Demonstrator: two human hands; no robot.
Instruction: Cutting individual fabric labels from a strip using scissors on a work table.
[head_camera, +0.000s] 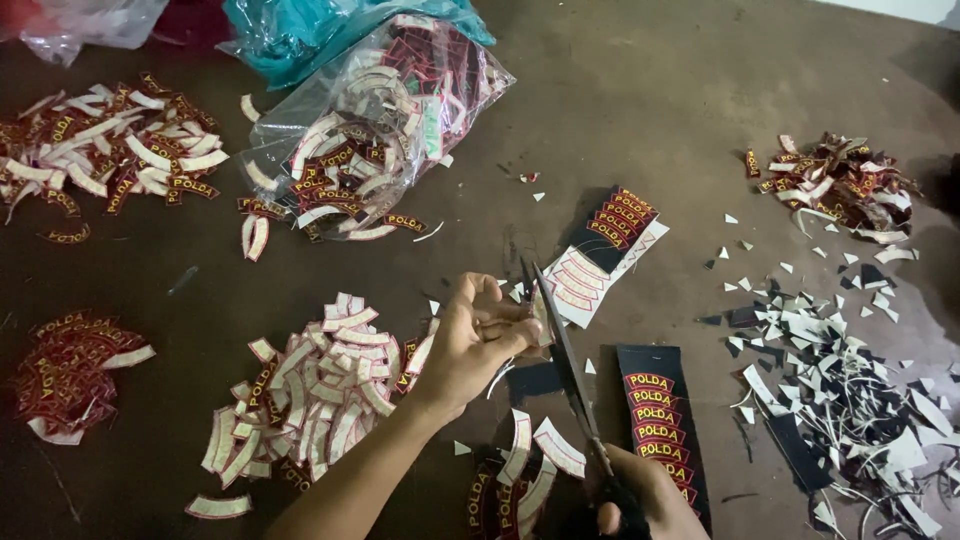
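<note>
The left hand (478, 335) had its fingers pinched closed on a small curved patch (540, 318), held against the blades of the scissors (566, 365). The right hand (640, 505), at the bottom edge, gripped the scissors' black handles; its fingers were wrapped round them. The blades stood slightly parted about the patch. Just right of the scissors lay a black strip of uncut patches (662, 420); a second strip (603, 252) lay beyond. A pile of cut patches (310, 395) sat left of the wrist. Offcuts (840, 390) were scattered to the right, and a clear bag of patches (375, 125) lay farther back on the dark table (640, 110).
</note>
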